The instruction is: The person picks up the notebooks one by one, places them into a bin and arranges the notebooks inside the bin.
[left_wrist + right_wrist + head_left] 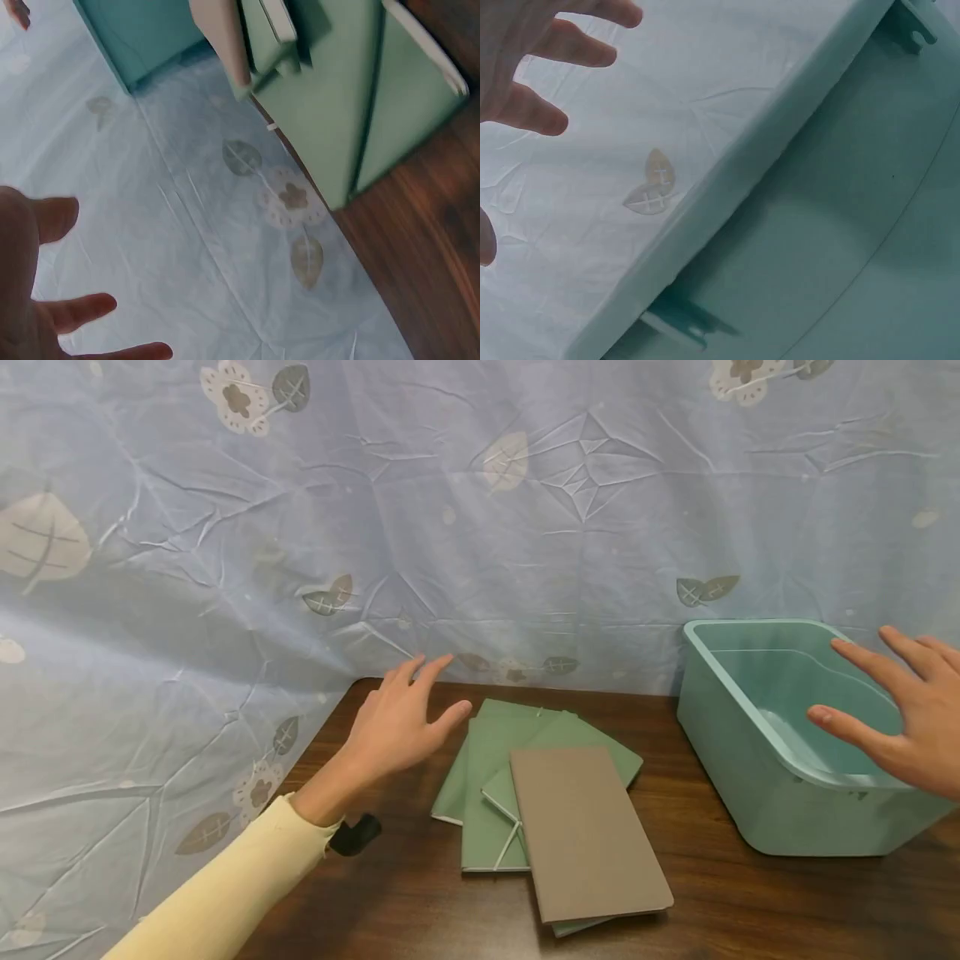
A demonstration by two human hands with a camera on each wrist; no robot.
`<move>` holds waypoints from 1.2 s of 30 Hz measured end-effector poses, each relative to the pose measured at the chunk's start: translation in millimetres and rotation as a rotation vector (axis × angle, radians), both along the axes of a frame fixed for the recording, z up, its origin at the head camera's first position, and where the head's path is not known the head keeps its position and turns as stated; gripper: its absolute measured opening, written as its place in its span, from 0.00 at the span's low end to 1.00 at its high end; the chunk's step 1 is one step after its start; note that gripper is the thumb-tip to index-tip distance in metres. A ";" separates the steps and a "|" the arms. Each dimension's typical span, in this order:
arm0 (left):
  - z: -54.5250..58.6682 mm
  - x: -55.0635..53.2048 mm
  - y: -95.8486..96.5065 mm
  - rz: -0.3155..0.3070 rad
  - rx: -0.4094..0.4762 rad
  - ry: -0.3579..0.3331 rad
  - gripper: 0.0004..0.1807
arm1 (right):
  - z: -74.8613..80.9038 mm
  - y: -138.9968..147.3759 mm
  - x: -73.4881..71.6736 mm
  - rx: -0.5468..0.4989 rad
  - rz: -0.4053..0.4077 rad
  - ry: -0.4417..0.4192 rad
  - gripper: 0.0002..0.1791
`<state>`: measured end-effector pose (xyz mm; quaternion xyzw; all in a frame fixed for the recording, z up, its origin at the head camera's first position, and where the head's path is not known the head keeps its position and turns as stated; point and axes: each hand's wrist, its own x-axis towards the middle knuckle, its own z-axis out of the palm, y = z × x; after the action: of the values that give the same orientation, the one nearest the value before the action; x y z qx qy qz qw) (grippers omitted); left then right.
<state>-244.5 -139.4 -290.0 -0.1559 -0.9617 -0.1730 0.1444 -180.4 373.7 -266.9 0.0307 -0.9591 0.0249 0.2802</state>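
My left hand (397, 714) hovers with spread fingers above the table, just left of a loose pile of notebooks, and touches nothing. Several green notebooks (491, 793) lie fanned out, with thin pale cords showing on them. On top of them, nearest to me, a brown notebook (592, 835) lies at a slant and hides part of the pile. My right hand (915, 718), fingers apart and holding nothing, is over the near right part of a teal plastic bin (735, 777). In the right wrist view its fingers (577, 45) stand apart from the bin's rim (727, 187).
The dark wooden table (420, 893) carries the pile and the bin. A pale blue cloth with leaf and flower prints (480, 543) hangs behind and along the left. The bin stands at the right, a short gap from the notebooks. A black band (356, 835) is at my left wrist.
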 end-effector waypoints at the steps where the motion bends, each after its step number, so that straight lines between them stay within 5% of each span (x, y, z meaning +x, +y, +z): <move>1: 0.2 2.9 0.7 -0.003 0.019 0.004 0.37 | 0.2 -0.9 1.5 -0.008 0.014 0.017 0.50; 8: 0.7 23.5 6.2 -0.057 0.197 -0.031 0.35 | 0.7 -4.2 12.8 -0.090 0.071 0.112 0.47; 18: -7.6 53.0 11.4 -0.156 0.440 -0.195 0.30 | -16.1 3.4 26.5 -0.135 0.056 0.111 0.45; 29: -18.9 74.8 15.2 -0.126 0.598 -0.290 0.27 | -49.6 11.5 36.9 -0.247 0.115 0.151 0.40; 36: -21.0 85.8 18.1 -0.207 0.913 -0.495 0.24 | -71.0 15.6 43.5 -0.287 0.085 0.158 0.38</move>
<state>-158.6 -121.3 -311.0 -0.1261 -0.7734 -0.6191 -0.0516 -136.9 389.2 -337.9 0.0327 -0.9186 0.1708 0.3547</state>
